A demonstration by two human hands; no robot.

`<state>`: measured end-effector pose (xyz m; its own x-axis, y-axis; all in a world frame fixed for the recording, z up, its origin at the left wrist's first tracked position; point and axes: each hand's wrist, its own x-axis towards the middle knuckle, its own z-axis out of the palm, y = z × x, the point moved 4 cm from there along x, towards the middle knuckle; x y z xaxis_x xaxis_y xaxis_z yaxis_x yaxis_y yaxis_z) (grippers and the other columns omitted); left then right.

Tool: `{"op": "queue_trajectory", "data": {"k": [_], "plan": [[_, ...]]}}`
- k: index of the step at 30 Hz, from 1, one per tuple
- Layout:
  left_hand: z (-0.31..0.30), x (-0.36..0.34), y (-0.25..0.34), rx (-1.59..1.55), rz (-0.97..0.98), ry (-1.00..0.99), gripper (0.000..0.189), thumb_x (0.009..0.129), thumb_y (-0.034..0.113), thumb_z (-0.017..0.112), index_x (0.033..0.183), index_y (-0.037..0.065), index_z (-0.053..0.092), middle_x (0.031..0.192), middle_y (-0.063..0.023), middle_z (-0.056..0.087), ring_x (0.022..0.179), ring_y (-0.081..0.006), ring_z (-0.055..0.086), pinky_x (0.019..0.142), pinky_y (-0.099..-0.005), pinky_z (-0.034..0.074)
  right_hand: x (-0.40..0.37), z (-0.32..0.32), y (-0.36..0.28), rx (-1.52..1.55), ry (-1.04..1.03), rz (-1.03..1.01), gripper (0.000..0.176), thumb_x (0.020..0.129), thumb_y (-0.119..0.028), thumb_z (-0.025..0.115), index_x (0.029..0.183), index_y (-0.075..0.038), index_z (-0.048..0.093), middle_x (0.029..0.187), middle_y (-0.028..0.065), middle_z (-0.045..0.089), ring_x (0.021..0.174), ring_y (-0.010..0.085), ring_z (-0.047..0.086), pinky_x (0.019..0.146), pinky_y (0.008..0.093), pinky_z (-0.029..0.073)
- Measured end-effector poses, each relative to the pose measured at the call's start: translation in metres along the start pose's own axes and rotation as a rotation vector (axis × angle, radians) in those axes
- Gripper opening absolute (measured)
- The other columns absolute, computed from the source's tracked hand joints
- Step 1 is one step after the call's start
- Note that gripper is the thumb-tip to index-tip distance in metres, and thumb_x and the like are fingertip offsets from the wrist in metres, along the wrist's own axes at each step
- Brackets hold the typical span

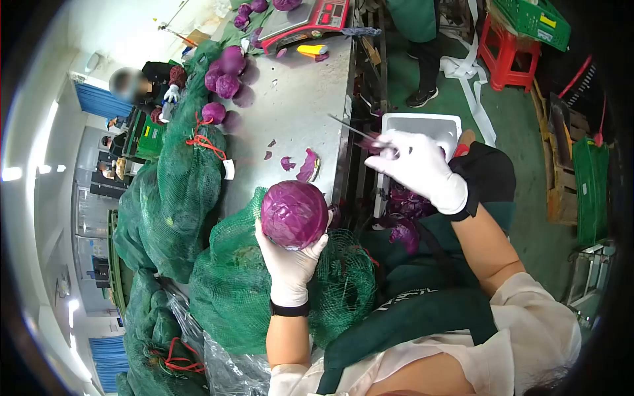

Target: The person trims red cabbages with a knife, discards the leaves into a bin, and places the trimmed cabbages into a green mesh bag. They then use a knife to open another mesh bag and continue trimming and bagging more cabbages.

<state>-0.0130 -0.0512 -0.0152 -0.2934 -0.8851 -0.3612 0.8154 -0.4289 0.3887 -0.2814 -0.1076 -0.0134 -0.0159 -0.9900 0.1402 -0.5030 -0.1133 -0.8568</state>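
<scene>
My left hand [290, 267], in a white glove, cups a round red cabbage [294, 214] from below, above an opened green mesh sack [231, 290]. My right hand [419, 168], also gloved, is closed on a knife [350, 126] with a thin blade pointing away from me. A purple scrap shows near its fingers. Below this hand is a white bin [421, 123] holding purple trimmed leaves [409, 200]. The knife and cabbage are apart. Loose leaf pieces [308, 165] lie on the metal table [290, 105] just beyond the cabbage.
Filled green mesh sacks [188, 191] line the table's far side. Several red cabbages [228, 86] sit beside them. A red scale [310, 26] and a yellow-handled tool [312, 49] are farther along. A red stool [505, 56] stands on the floor; other people work nearby.
</scene>
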Motion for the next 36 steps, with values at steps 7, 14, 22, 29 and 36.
{"op": "queue_trajectory", "data": {"k": [7, 14, 22, 29, 36], "plan": [[0.002, 0.0, 0.006, 0.599, 0.102, 0.001, 0.068, 0.102, 0.056, 0.036, 0.152, 0.01, 0.028, 0.153, -0.0224, 0.034, 0.134, -0.0498, 0.043, 0.089, -0.0544, 0.059, 0.007, 0.079, -0.038, 0.57, -0.369, -0.245, 0.078, 0.084, -0.03, 0.08, 0.15, -0.01, 0.043, 0.117, 0.0154, 0.066, 0.098, 0.0207, 0.064, 0.086, 0.0326, 0.05], [0.027, -0.002, 0.014, 1.455, 0.782, 0.127, 0.098, 0.079, 0.009, 0.078, 0.155, -0.001, 0.017, 0.15, -0.0195, 0.033, 0.131, -0.0276, 0.046, 0.11, -0.0426, 0.039, -0.008, 0.127, -0.023, 1.1, -0.569, 0.379, 0.05, 0.091, -0.04, 0.074, 0.122, -0.005, 0.06, 0.07, -0.0045, 0.057, 0.042, 0.0032, 0.047, 0.038, 0.0204, 0.04], [0.033, 0.018, 0.027, 1.178, 0.917, 0.172, 0.073, 0.075, 0.005, 0.081, 0.14, -0.001, 0.049, 0.132, -0.0116, 0.053, 0.122, -0.0223, 0.052, 0.109, -0.0379, 0.038, -0.016, 0.146, -0.026, 1.376, -0.522, 0.343, 0.054, 0.094, -0.038, 0.07, 0.133, -0.006, 0.05, 0.081, -0.0033, 0.058, 0.045, 0.0039, 0.048, 0.041, 0.0194, 0.041], [0.03, 0.035, 0.06, 1.215, 0.702, 0.078, 0.053, 0.098, 0.02, 0.061, 0.145, 0.001, 0.046, 0.134, -0.0147, 0.056, 0.123, -0.0212, 0.053, 0.106, -0.0356, 0.042, 0.003, 0.146, -0.015, 1.262, -0.582, 0.359, 0.056, 0.097, -0.045, 0.063, 0.137, -0.008, 0.048, 0.08, -0.003, 0.057, 0.045, 0.0038, 0.046, 0.041, 0.0202, 0.041], [0.003, 0.025, 0.059, 1.496, 0.761, 0.072, 0.113, 0.055, 0.02, 0.094, 0.149, 0.002, 0.034, 0.139, -0.0162, 0.046, 0.13, -0.0285, 0.048, 0.112, -0.0424, 0.038, 0.04, 0.133, -0.016, 0.85, -0.642, 0.248, 0.056, 0.096, -0.036, 0.067, 0.138, -0.003, 0.051, 0.083, 0.0002, 0.062, 0.053, 0.0092, 0.056, 0.048, 0.0239, 0.047]]}}
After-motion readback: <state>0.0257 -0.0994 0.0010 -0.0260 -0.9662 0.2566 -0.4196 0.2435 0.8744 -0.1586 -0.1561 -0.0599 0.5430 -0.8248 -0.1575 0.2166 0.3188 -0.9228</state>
